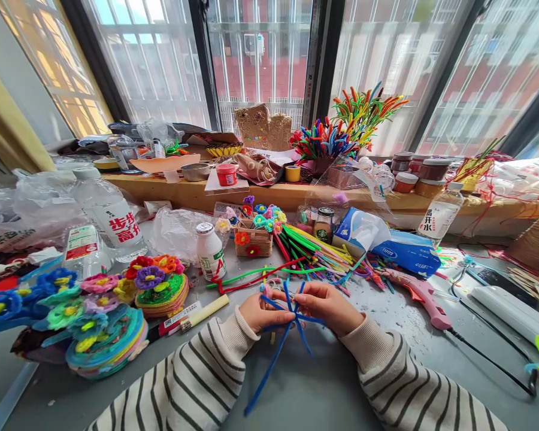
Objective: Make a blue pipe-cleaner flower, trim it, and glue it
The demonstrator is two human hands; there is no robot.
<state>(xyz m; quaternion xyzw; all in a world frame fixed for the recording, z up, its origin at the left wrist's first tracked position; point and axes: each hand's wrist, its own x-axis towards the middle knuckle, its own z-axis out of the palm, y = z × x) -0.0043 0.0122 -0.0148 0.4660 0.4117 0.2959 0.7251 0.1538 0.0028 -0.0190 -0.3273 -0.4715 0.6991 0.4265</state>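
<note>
A blue pipe cleaner star, its several fuzzy arms joined at the centre, is held up over the grey table between my hands. My left hand pinches it near the centre from the left. On the other side my right hand grips an upper arm of it between thumb and fingers. One long blue arm hangs down toward the table's near side. Behind my hands lie a bundle of coloured pipe cleaners and a small woven basket of pipe cleaner flowers.
Pipe cleaner flowers on round coiled bases stand at left, near a large water bottle. A white bottle stands mid-table. A pink glue gun with a black cord and a blue tissue pack lie at right.
</note>
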